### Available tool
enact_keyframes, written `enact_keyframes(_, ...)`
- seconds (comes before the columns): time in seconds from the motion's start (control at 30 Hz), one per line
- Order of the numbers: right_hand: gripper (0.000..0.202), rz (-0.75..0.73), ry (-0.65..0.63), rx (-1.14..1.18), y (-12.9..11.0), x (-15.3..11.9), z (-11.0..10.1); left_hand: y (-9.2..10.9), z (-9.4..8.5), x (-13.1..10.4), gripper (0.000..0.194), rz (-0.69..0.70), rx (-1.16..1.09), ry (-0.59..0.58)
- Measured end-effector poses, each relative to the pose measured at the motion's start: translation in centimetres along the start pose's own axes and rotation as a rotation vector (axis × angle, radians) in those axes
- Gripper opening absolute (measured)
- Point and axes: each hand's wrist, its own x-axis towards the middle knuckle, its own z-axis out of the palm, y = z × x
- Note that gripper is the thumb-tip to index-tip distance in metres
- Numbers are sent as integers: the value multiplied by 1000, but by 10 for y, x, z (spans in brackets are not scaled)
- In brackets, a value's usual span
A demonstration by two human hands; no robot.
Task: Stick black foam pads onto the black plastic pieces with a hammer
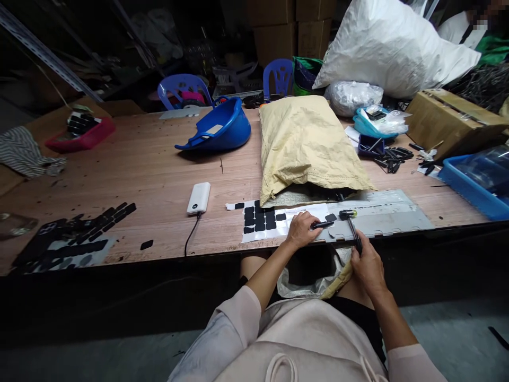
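My right hand [368,265] is wrapped round the handle of a small hammer [352,228]. Its dark head, with a yellowish end, is over the grey plate [382,212] on the table's front edge. My left hand [303,229] grips a short black rod-like piece [323,225] that points right, toward the hammer. Beside that piece lies a black square pad [330,217]. Left of my left hand, a white backing sheet [272,233] carries rows of black rounded-square pads [260,217]. Between my knees sits an open sack [310,289].
A yellow sack [310,143] lies behind my hands, its mouth toward me. Left are a white power bank [199,198] with cable, a blue basin [226,127] and black strips [107,220]. Right are black parts [392,158], a carton [449,119] and a blue tray [469,185].
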Motion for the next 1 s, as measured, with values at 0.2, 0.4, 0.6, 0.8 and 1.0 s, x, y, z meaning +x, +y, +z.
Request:
enact_keyframes(0.2, 61, -92, 51, 242, -3, -13, -2, 1, -1, 1, 17, -4, -3, -15)
enact_keyframes(0.4, 62, -170, -28, 418, -11, -40, 10, 2, 0, 2, 16, -26, -8, -32)
enact_keyframes(0.6, 63, -162, -110, 475, -8, -47, 16, 3, -1, 3, 14, -41, -36, -43)
enact_keyframes(0.8, 65, -92, -190, 437, -18, -42, 10, 3, -1, 3, 16, -49, -53, -39)
enact_keyframes(1.0, 65, -130, -198, 494, -29, -46, 10, 5, -3, 3, 16, -61, -41, -50)
